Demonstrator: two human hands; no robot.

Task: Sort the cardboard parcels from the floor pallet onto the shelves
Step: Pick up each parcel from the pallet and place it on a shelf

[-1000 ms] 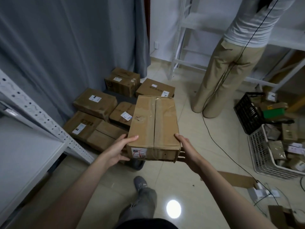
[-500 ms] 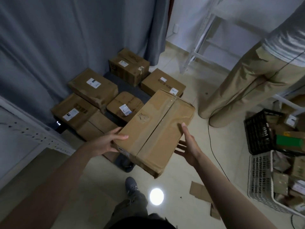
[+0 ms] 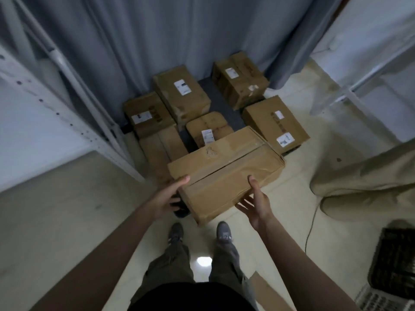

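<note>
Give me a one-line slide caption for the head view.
Both hands, left hand and right hand, hold a cardboard parcel above the pallet parcels.

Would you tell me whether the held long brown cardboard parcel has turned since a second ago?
Yes. The long brown cardboard parcel has rotated clockwise relative to the parcels on the dark floor pallet, now lying diagonally.
</note>
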